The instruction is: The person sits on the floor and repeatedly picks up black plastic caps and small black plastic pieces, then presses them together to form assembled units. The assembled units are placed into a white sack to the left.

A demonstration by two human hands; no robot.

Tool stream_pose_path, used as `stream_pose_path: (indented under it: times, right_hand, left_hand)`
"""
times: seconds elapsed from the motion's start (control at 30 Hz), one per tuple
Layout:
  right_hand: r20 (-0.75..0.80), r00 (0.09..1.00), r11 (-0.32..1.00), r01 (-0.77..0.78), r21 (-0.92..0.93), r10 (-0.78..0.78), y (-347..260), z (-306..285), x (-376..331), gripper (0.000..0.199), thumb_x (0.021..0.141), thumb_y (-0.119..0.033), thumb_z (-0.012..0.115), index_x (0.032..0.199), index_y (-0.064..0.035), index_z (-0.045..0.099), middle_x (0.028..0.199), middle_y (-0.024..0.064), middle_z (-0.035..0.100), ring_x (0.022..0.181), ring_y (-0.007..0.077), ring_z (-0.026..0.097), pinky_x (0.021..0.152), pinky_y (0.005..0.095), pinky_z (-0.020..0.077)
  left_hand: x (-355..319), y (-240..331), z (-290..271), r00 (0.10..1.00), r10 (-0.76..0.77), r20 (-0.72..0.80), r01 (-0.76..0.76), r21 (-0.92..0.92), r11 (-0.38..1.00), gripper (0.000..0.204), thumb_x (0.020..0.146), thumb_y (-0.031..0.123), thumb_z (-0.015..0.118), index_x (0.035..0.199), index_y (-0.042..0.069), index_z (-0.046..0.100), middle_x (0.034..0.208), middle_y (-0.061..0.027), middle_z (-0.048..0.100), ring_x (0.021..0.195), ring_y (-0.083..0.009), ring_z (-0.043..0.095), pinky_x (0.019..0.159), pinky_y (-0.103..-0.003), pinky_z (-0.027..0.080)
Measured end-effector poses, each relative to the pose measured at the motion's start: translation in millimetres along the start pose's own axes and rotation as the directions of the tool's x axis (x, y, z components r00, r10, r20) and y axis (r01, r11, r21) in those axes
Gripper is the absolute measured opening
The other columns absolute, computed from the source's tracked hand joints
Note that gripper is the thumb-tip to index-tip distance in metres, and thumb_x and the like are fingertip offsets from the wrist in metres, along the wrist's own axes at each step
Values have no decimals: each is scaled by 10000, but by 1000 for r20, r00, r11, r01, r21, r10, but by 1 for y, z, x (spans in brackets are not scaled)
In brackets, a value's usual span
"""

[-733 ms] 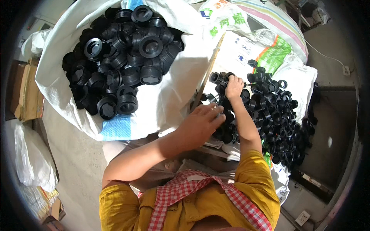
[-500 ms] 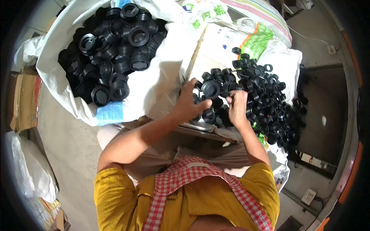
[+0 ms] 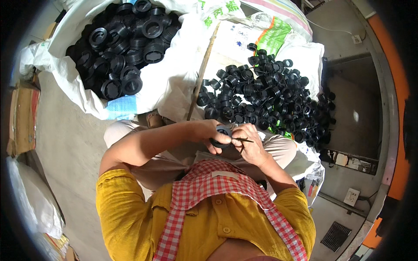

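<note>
Above my lap, my left hand (image 3: 213, 138) grips a round black plastic threaded cap (image 3: 223, 131), its thumb pressed across it. Close against it, my right hand (image 3: 249, 141) is closed on a thin dark stick-like piece (image 3: 244, 140); whether this is a tool or a strip of plastic I cannot tell. The two hands nearly touch at the cap's right edge. Beyond them lies a heap of small black plastic rings (image 3: 261, 91) on a white sheet. At the far left, a white woven sack (image 3: 93, 104) holds many larger black threaded caps (image 3: 130, 48).
A wooden stick (image 3: 203, 69) lies between the sack and the heap. Printed white and green bags (image 3: 274, 35) spread under the rings. Cardboard (image 3: 24, 117) and a clear plastic bag (image 3: 37, 195) stand at the left; a socket (image 3: 352, 197) is on the right.
Both hands have drawn back from the heap toward my lap. The left hand, open before, now holds a cap; the thin dark piece now shows in the right.
</note>
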State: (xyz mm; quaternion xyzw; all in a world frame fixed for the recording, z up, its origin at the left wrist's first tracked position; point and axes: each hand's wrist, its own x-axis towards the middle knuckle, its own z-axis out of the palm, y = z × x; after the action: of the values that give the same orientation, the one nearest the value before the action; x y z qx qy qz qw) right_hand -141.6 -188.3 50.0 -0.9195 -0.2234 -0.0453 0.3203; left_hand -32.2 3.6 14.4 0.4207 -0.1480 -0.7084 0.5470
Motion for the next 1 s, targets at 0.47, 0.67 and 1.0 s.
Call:
stream_pose_path:
  times: [0.47,0.67,1.0]
  right_hand:
    - [170,881,-205,-85,975,442,8,1,8,234,849,-284,680,916,-86,575,834,41,586,809,222,535,791,356,430]
    - [-170,730,189,57,980,662,15,49,51,110,930,-101,563,1020,-40,568,997,85,611,918,165,575,857,305,471]
    - [-548,427,693,-386,609,720,141,106,27,288,796,171,450,949,-2,622,938,48,624,861,124,574,796,247,473]
  left_hand:
    - [-16,25,-7,669,711,-218,-565,472,677,545,863,394,638,1236,15,517,1082,-122,634,1061,-197,592,921,-336,450]
    - [-6,21,11,826,485,-287,-528,-90,845,529,936,269,544,1369,21,370,1285,-101,478,1182,-173,474,956,-298,428]
    - [-16,49,11,338,941,1,177,982,-64,281,726,106,633,1005,82,627,1038,-145,550,889,-303,551,820,-441,415]
